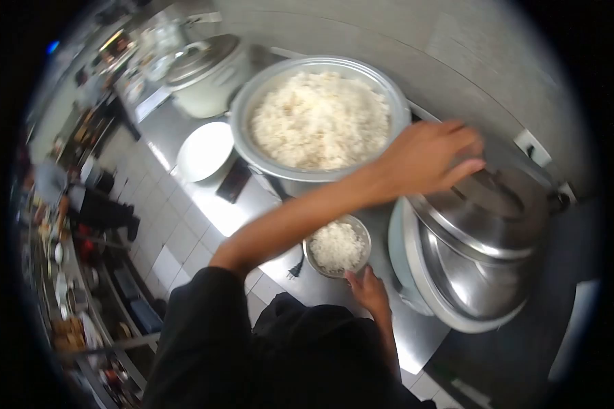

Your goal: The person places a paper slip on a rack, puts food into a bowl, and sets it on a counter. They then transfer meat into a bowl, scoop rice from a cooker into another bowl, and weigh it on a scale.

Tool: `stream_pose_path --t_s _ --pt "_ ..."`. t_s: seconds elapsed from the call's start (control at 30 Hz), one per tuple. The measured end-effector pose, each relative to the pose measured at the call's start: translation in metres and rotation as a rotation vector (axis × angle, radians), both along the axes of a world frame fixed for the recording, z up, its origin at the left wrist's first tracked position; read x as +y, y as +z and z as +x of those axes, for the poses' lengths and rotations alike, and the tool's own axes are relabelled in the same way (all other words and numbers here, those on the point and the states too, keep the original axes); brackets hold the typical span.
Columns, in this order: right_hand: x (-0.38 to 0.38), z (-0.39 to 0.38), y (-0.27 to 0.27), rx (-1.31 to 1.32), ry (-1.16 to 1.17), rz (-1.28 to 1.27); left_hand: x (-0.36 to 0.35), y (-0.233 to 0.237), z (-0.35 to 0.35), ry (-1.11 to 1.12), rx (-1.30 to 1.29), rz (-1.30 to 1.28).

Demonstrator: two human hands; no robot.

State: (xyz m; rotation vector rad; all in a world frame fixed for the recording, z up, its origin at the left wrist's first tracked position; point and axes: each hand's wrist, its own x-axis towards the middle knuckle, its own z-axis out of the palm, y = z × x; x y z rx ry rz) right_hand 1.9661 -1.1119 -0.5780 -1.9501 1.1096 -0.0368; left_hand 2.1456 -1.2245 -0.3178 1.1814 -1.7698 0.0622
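My left arm reaches across to the right, and my left hand (436, 157) is over the near edge of a steel lid (488, 218). Its fingers are curled, with a gap between them and the thumb; no object shows in that gap. The lid has a dark handle and lies tilted on another shiny metal cover (474, 276), atop a pale rice cooker (406, 262). Lower down, my right hand (370, 292) grips the rim of a small metal bowl (337, 247) of white rice. Beyond my left forearm stands a large metal pot (242, 133) heaped with cooked rice (320, 119).
A white bowl (206, 151) and a dark flat object (234, 180) are left of the pot. Another lidded cooker (208, 85) stands farther back. A black plug (295, 271) lies near the steel counter's edge. A person (92, 198) is across the tiled floor, at left.
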Motion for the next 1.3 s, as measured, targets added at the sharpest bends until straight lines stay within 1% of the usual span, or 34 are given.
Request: stream_pose_path --t_s 0.03,0.07,0.1,0.13,0.17,0.2,0.23,0.3,0.33,0.37,0.4,0.43,0.47,0.5,0.57,0.6,0.63,0.67,0.7,0.77,0.83,0.9,0.93,0.97,1.0,1.07,1.1,1.13,1.17,1.2,1.23,1.27,1.3 --pt "0.000 -0.010 0.003 0.040 0.082 -0.134 0.043 -0.015 0.014 0.099 0.055 0.010" --pt "-0.002 -0.017 0.011 0.076 0.152 -0.262 0.073 -0.059 0.033 0.239 0.016 -0.130" --pt "-0.005 -0.014 0.031 0.059 0.177 -0.263 0.118 -0.086 0.040 0.332 0.210 -0.019" --pt "-0.009 -0.009 0.054 0.047 0.179 -0.177 0.153 -0.130 0.048 0.500 0.234 0.275" --pt "-0.009 -0.003 0.071 0.045 0.178 -0.090 0.178 -0.153 0.049 0.645 0.249 0.488" --pt "-0.007 0.004 0.081 0.047 0.186 -0.086 0.197 -0.187 0.049 0.718 0.233 0.621" --pt "-0.009 0.015 0.090 -0.005 0.168 -0.091 0.210 -0.221 0.050 0.792 0.221 0.750" --pt "-0.013 0.039 0.115 -0.051 0.189 -0.119 0.212 -0.273 0.046 0.741 0.237 0.848" --pt "-0.015 0.054 0.129 -0.178 0.165 -0.157 0.206 -0.283 0.048 0.691 0.333 0.902" --pt "-0.014 0.069 0.142 -0.304 0.135 -0.188 0.200 -0.291 0.056 0.704 0.350 0.888" --pt "-0.016 0.082 0.155 -0.297 0.143 -0.197 0.194 -0.297 0.065 0.625 0.424 0.890" --pt "-0.021 0.093 0.169 -0.350 0.101 -0.353 0.189 -0.303 0.072 0.533 0.493 0.889" --pt "-0.027 0.104 0.181 -0.406 0.056 -0.514 0.186 -0.306 0.078 0.459 0.544 0.884" --pt "-0.032 0.114 0.190 -0.401 0.051 -0.531 0.184 -0.307 0.081 0.445 0.545 0.872" --pt "-0.037 0.136 0.205 -0.479 -0.065 -0.586 0.191 -0.305 0.090 0.351 0.598 0.889" --pt "-0.040 0.150 0.212 -0.474 -0.070 -0.580 0.198 -0.294 0.101 0.341 0.600 0.883" --pt "-0.042 0.170 0.221 -0.476 -0.075 -0.579 0.206 -0.283 0.116 0.311 0.677 0.929" --pt "-0.039 0.195 0.237 -0.475 -0.038 -0.630 0.216 -0.269 0.132 0.274 0.754 0.981" --pt "-0.039 0.224 0.250 -0.468 -0.045 -0.644 0.226 -0.258 0.152 0.257 0.753 0.975" --pt "-0.042 0.287 0.275 -0.512 0.140 -0.784 0.254 -0.238 0.194 0.119 0.977 1.040" --pt "-0.042 0.360 0.293 -0.519 0.244 -0.735 0.282 -0.220 0.236 0.137 0.948 1.065" --pt "-0.046 0.440 0.287 -0.524 0.429 -0.596 0.307 -0.210 0.273 0.156 0.912 1.082" --pt "-0.047 0.479 0.278 -0.446 0.498 -0.564 0.319 -0.207 0.287 0.224 0.868 1.023" --pt "-0.055 0.522 0.253 -0.319 0.564 -0.684 0.332 -0.205 0.298 0.290 0.823 0.965" --pt "-0.068 0.563 0.222 -0.162 0.641 -0.823 0.342 -0.203 0.307 0.278 0.818 0.968" --pt "-0.074 0.627 0.189 0.268 0.717 -0.850 0.359 -0.200 0.323 0.376 1.003 0.845" --pt "-0.097 0.655 0.135 0.338 0.671 -0.933 0.367 -0.203 0.328 0.365 0.996 0.843" --pt "-0.114 0.675 0.095 0.406 0.623 -1.014 0.377 -0.208 0.333 0.430 1.033 0.759" --pt "-0.109 0.681 0.103 0.408 0.612 -1.019 0.382 -0.209 0.341 0.494 1.068 0.671" --pt "-0.102 0.682 0.115 0.626 0.700 -0.951 0.386 -0.191 0.347 0.525 1.275 0.690" --pt "-0.094 0.684 0.125 0.849 0.789 -0.868 0.390 -0.194 0.354 0.516 1.281 0.686" --pt "-0.102 0.690 0.111 0.882 0.801 -0.879 0.399 -0.200 0.358 0.587 1.339 0.585" --pt "-0.099 0.695 0.113 0.897 0.810 -0.881 0.407 -0.202 0.363 0.661 1.397 0.484"
